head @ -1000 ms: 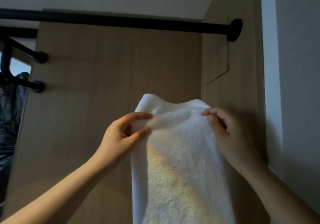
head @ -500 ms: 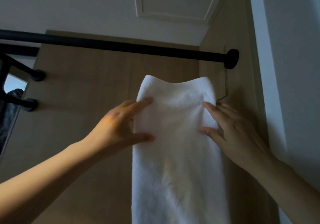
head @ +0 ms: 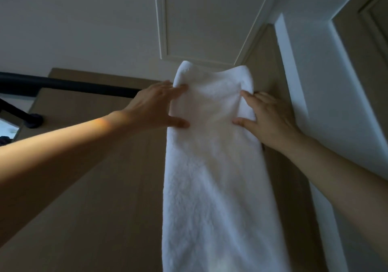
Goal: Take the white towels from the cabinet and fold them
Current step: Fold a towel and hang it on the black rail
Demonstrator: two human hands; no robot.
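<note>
A long white towel [head: 214, 166] hangs in front of me, folded over at its top edge and running out of the frame at the bottom. My left hand [head: 151, 108] holds its upper left edge, index finger and thumb lying on the front. My right hand [head: 270, 120] holds the upper right edge the same way, its other fingers hidden behind the cloth. Both arms are stretched upward, and the towel's top reaches above the cabinet's black rail [head: 63, 84].
The wooden back panel of the cabinet [head: 94, 187] lies behind the towel, its side panel [head: 266, 61] close at my right hand. A black bracket [head: 31, 120] juts out at the left. Above is a white ceiling with a framed hatch [head: 205, 19].
Both hands have lifted the towel higher, from below the rail to above it. My view has tilted up toward the ceiling. The fingers have gone from a curled pinch to lying flatter on the cloth.
</note>
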